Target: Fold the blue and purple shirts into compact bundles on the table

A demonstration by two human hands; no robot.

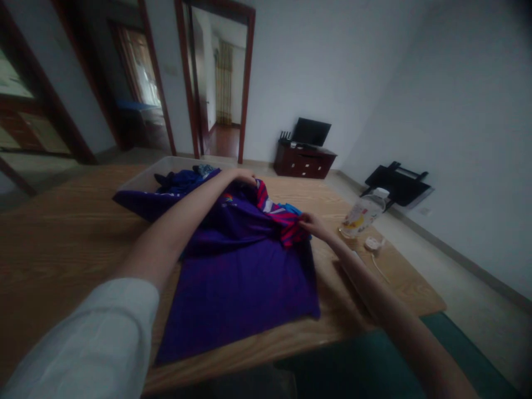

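Mid-fold on the purple shirt (245, 266), spread flat mid-counter (62, 244): left hand (245, 178) grips its far edge, right hand (312, 224) pinches the red-striped sleeve (286, 224); next move likely needs that sleeve laid inward, flat.

A wooden worktop (62, 244) carries a purple shirt (241, 277) spread flat at its near edge. Behind the shirt stands a pale tray (143, 178) of bundled clothes. At the right end stand a plastic bottle (362, 213) and, just beside it, a white charger (373, 244).
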